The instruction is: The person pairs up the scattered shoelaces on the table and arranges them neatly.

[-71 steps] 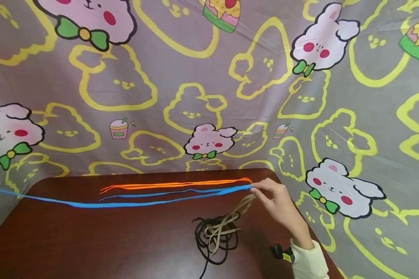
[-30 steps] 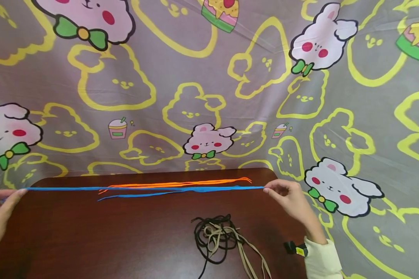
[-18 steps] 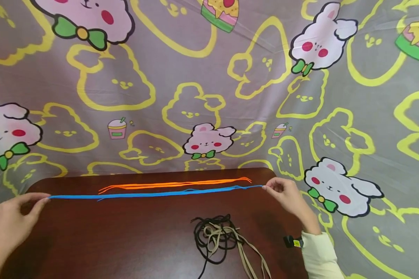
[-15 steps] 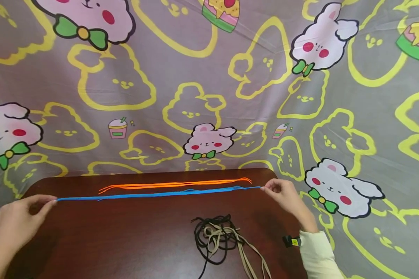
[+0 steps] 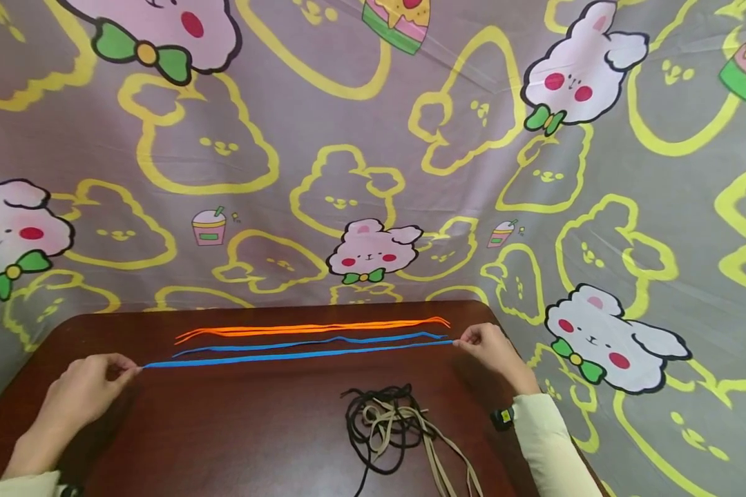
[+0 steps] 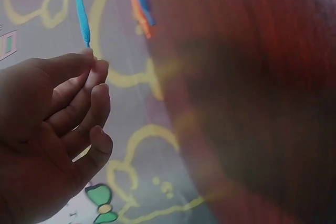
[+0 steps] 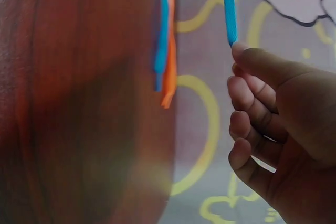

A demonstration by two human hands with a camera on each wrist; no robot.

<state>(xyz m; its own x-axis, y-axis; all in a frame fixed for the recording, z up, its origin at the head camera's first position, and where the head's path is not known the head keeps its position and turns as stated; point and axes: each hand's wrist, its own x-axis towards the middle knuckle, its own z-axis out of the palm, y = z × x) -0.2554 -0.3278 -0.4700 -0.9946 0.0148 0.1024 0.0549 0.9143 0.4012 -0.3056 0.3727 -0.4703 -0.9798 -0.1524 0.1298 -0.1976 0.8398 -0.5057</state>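
One blue lace stretches between the left grip and right grip, each pinching an end; it no longer overlaps the second blue lace, just beyond the grips.

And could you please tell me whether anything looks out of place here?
Yes, the black cord and beige lace lie tangled on the table, untidy against the fairly straight orange laces and the blue lace held between left hand and right hand. No spill shows.
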